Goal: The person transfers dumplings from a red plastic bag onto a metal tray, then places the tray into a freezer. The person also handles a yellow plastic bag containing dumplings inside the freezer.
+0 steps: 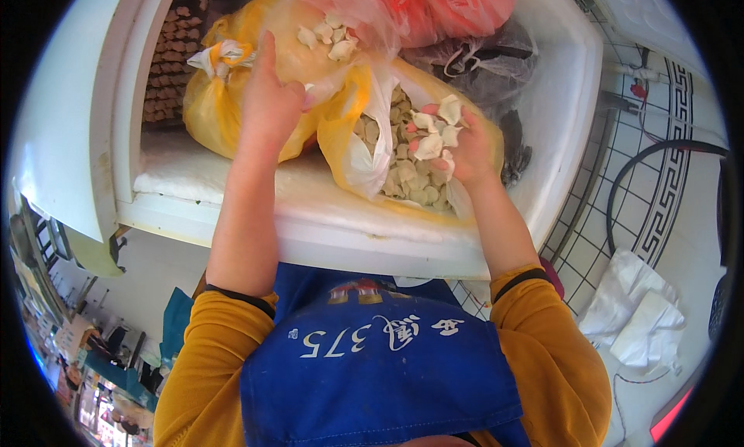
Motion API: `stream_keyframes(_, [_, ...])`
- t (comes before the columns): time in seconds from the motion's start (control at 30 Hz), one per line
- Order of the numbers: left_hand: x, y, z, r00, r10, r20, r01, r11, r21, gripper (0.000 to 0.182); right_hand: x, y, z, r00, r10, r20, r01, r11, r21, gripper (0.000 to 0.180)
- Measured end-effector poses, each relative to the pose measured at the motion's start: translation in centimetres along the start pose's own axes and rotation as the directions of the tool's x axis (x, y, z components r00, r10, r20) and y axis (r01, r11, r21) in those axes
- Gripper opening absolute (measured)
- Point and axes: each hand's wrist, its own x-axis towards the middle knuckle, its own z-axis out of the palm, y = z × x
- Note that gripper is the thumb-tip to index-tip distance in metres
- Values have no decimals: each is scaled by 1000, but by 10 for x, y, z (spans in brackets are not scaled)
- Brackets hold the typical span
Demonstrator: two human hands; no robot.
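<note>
My left hand [266,107] grips the near edge of a clear plastic bag [290,16], index finger stretched out along the film. A few pale dumplings [342,49] lie inside that bag. My right hand [475,153] is palm up in the mouth of a yellow-and-white plastic bag [337,150], cradling several dumplings [429,147]. Beneath it, many loose frozen dumplings [410,176] fill this bag. A knotted yellow bag [203,112] sits beside and partly behind my left hand. All of these lie in a chest freezer [372,258].
Red plastic bags [459,8] and a dark bag [494,60] lie at the freezer's far side. Stacked rows of dumplings [174,69] stand at its left end. Frost [180,168] coats the inner ledge. Outside right are a black hose [616,179] and crumpled white bags [633,325].
</note>
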Motion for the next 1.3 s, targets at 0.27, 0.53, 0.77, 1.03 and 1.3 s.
stream_keyframes(0.27, [-2,-1,4,990,128,-52,-130,991,-31,89,103,-37,104,970,-63,233,147,920,-363,63])
stream_keyframes(0.53, [-2,8,-11,999,-26,-36,26,1000,3,85,198,-37,111,820,-560,120,-113,-363,-925,52])
stream_keyframes(0.77, [-7,21,-11,1000,-28,-4,25,958,-287,85,96,-67,141,677,-672,299,119,-301,-946,28])
stream_keyframes(1.03, [-4,20,-5,989,-144,14,145,976,-160,87,17,55,16,992,-119,44,-39,-620,-783,51])
stream_keyframes(1.3, [-7,22,-7,995,-101,1,99,977,-187,88,-10,55,1,955,157,-253,-72,-702,-708,72])
